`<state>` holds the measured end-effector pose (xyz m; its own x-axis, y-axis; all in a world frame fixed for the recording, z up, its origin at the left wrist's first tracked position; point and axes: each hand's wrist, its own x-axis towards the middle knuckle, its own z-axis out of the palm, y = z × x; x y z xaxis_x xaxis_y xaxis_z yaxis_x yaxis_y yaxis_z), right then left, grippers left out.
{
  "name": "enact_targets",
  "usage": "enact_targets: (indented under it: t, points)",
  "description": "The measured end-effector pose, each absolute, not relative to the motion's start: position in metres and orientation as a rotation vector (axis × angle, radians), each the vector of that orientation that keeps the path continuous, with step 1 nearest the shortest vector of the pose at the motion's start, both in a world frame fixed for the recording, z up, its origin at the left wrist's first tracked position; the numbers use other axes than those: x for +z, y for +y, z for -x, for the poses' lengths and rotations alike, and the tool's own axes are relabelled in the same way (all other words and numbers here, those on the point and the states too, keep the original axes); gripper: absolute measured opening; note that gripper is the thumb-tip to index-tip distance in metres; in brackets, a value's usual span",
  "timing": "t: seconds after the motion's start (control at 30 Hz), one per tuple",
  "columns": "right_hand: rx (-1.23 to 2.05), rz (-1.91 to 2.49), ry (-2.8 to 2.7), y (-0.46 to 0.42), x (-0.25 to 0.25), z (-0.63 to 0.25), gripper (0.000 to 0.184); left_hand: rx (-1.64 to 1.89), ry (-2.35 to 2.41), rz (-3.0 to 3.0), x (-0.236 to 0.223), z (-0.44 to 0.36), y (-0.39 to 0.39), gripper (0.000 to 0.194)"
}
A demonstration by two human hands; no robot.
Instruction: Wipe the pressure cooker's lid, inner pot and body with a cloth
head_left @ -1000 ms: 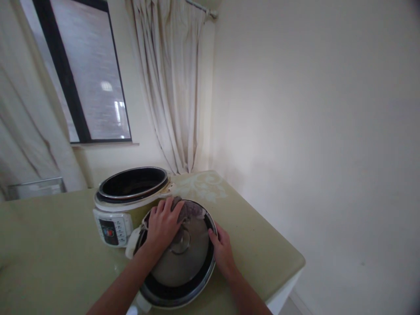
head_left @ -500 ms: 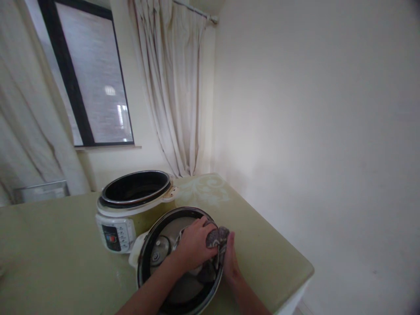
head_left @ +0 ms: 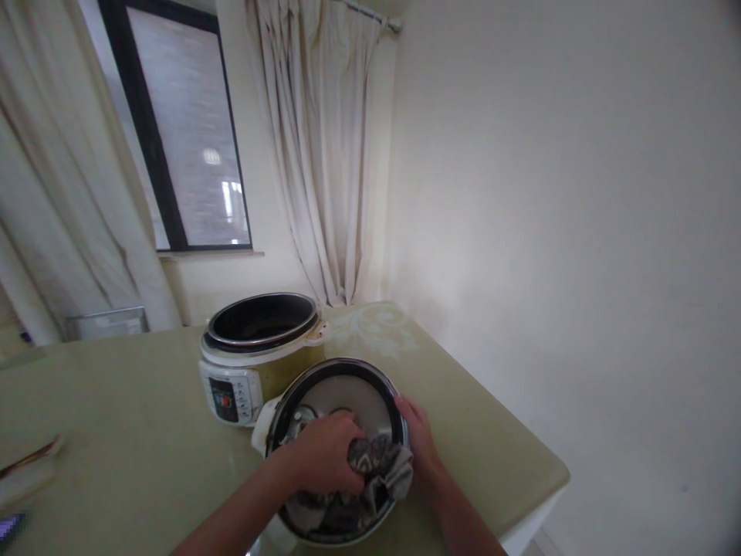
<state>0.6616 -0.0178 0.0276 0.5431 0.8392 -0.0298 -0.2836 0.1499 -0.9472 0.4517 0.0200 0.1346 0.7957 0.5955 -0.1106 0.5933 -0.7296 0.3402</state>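
- Our left hand (head_left: 327,463) is bunched around a crumpled grey patterned cloth (head_left: 379,467), fingers curled and pressed together on the fabric, pushing it down onto the inner face of a round cooker lid with a black rim and a silvery metal plate (head_left: 347,390).
- The cloth spills out just beyond our left fingertips, toward the near right part of the lid, and covers the near half of the metal plate.
- Our right hand (head_left: 421,448) rests against the lid's right rim, fingers held together along the black edge; the cloth lies just beside them.
- The lid lies upturned on a pale green glossy table (head_left: 116,432), under both hands.
- Beyond our left fingers, touching or nearly touching the lid's far edge, stands an open cream and green electric pressure cooker with a dark inner pot (head_left: 260,347), its button panel facing us.
- Behind it hang cream curtains (head_left: 324,147) beside a dark-framed window (head_left: 185,139).
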Motion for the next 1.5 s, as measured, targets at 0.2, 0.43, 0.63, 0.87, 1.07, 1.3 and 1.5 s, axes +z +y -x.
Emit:
enact_targets:
  t: [0.2, 0.43, 0.63, 0.87, 1.07, 1.3, 1.5]
  points:
    - [0.806, 1.149, -0.754, -0.021, 0.04, -0.657, 0.062, -0.016, 1.094, -2.658, 0.132, -0.426, 0.005, 0.047]
    - [0.598, 1.116, -1.025, -0.036, 0.048, -0.65, 0.061, 0.222, 1.671, -2.935, 0.129, -0.409, 0.024, 0.066]
    - [0.533, 1.155, -1.165, -0.04, 0.034, -0.651, 0.058, 0.526, 1.686, -2.949, 0.136, -0.431, 0.053, 0.06]
    - [0.496, 1.189, -1.158, -0.035, 0.022, -0.655, 0.057, 0.975, 1.49, -2.632, 0.124, -0.486, 0.06, 0.052]
    - [0.56, 1.129, -1.076, -0.035, 0.037, -0.651, 0.059, 0.923, 1.082, -2.531, 0.117, -0.504, 0.043, 0.038]
    - [0.587, 1.21, -0.76, -0.021, 0.036, -0.672, 0.058, 0.462, 0.93, -2.683, 0.124, -0.497, 0.016, 0.055]
    - [0.665, 1.222, -0.866, -0.024, 0.039, -0.688, 0.057, 0.915, 1.103, -2.69, 0.108, -0.446, 0.011, 0.056]
